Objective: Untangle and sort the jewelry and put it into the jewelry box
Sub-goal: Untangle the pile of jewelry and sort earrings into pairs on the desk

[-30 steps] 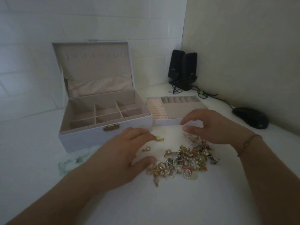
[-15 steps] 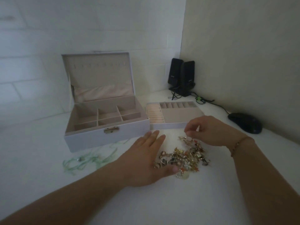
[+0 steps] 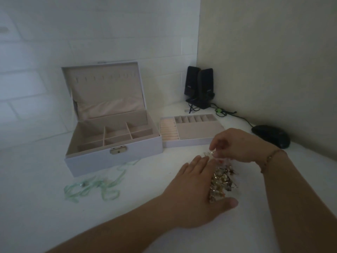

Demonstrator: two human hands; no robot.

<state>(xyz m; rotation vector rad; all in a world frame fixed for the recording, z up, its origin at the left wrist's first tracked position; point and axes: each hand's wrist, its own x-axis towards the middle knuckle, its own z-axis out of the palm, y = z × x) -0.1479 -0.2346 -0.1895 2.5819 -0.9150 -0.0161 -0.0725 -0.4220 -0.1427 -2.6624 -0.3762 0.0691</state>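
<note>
My left hand [image 3: 196, 189] lies flat, fingers straight, against the tangled heap of gold and silver jewelry [image 3: 223, 181]. At one o'clock of the heap, my right hand [image 3: 237, 145] pinches a small blurred piece. Farther, at eleven o'clock, the open white lidded jewelry box [image 3: 113, 136] stands beside its beige removable tray [image 3: 191, 130].
</note>
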